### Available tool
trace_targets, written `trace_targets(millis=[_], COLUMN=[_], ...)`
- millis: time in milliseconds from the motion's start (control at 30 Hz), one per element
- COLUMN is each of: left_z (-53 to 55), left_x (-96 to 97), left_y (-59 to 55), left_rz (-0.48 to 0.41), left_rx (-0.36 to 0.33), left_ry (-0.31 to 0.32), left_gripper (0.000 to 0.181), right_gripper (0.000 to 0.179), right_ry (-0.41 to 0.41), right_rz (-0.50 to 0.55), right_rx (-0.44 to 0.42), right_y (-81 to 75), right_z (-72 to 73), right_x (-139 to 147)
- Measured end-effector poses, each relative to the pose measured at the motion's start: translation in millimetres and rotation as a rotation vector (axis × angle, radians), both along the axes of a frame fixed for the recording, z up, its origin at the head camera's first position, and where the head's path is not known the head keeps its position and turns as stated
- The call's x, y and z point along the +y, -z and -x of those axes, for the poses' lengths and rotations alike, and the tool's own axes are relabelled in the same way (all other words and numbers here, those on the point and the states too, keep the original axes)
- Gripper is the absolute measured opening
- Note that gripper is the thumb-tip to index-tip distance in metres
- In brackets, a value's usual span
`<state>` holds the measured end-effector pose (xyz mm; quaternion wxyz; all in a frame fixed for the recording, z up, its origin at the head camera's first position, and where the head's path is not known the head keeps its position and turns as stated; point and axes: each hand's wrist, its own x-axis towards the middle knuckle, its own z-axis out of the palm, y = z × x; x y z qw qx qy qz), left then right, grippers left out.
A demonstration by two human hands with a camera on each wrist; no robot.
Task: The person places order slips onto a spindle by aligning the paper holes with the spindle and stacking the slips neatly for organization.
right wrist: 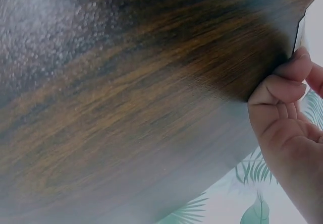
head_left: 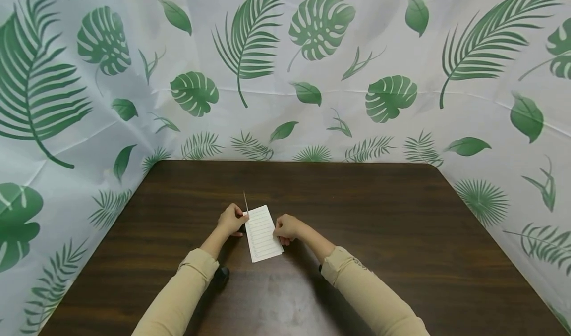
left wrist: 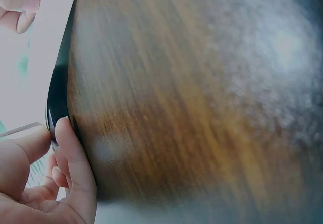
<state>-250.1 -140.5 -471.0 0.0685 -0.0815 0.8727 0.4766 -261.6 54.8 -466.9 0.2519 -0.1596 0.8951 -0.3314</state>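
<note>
A small white sheet of lined paper (head_left: 263, 234), with another white edge showing beneath its lower right corner, is held tilted over the table. My left hand (head_left: 231, 220) pinches its upper left edge between thumb and fingers. From that grip a thin, narrow strip (head_left: 246, 203) sticks up; its kind cannot be told. In the left wrist view a dark band (left wrist: 61, 77) runs along the underside of the white paper (left wrist: 55, 27), down to the left fingertips (left wrist: 64, 128). My right hand (head_left: 289, 228) pinches the right edge of the paper, its fingers curled, also seen in the right wrist view.
The dark wooden table (head_left: 379, 212) spreads around both hands, with a glare patch near its front. A white curtain (head_left: 276, 108) printed with green leaves hangs behind and at both sides. Dark wrist gear (head_left: 221, 276) shows under the left sleeve.
</note>
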Motion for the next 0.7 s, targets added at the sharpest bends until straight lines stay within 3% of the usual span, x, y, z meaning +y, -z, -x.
trace_targets(millis=[200,300,567,700], left_z=[2.8,5.1,4.1,-1.4], left_x=[-0.8,-1.5,-7.1,-13.6], left_y=[-5.6,-5.4,-10.7,-13.6], left_rz=[-0.011,-0.014,-0.174,-0.177], left_rx=[0.001,-0.019,-0.205,-0.238], left_ry=[0.002,0.011,0.009,0.038], left_gripper=[0.021,0.023,0.032,0.034], right_gripper=[0.015,0.016,0.015,0.020], right_ry=[0.032,0.022,0.019,-0.019], right_rz=[0.002,0.018,0.207,0.279], right_rx=[0.046,0.058,-0.118,-0.134], right_y=[-19.0,-20.0,-15.6,-19.3], right_z=[-11.6,-12.9,-9.7,-9.7], right_x=[-2,0,15,32])
